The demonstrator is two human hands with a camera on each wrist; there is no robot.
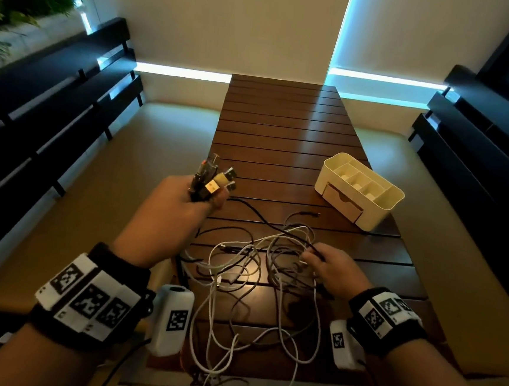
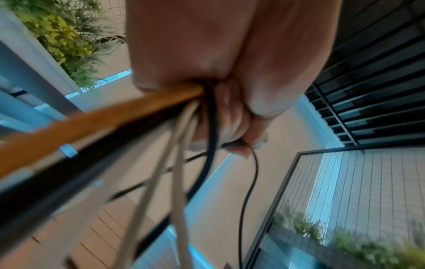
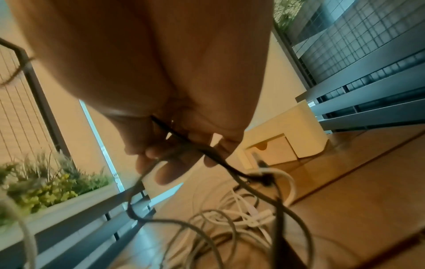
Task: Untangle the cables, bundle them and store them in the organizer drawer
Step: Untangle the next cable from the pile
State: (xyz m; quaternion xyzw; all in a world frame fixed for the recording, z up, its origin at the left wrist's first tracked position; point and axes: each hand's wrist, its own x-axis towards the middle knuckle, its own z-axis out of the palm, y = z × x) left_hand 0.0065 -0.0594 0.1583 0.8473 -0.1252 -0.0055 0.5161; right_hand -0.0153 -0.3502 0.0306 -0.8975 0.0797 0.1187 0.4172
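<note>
The left hand (image 1: 181,205) gripped gathered plug ends; the right hand (image 1: 337,269) pinched a thin black cable (image 1: 263,221). Untangling was unfinished, the cream plastic organizer drawer (image 1: 343,202) shut.

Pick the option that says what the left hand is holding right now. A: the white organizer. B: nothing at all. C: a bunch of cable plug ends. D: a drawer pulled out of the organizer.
C: the left hand grips a bunch of cable plug ends raised above the table, their cords trailing down to the tangle.
</note>
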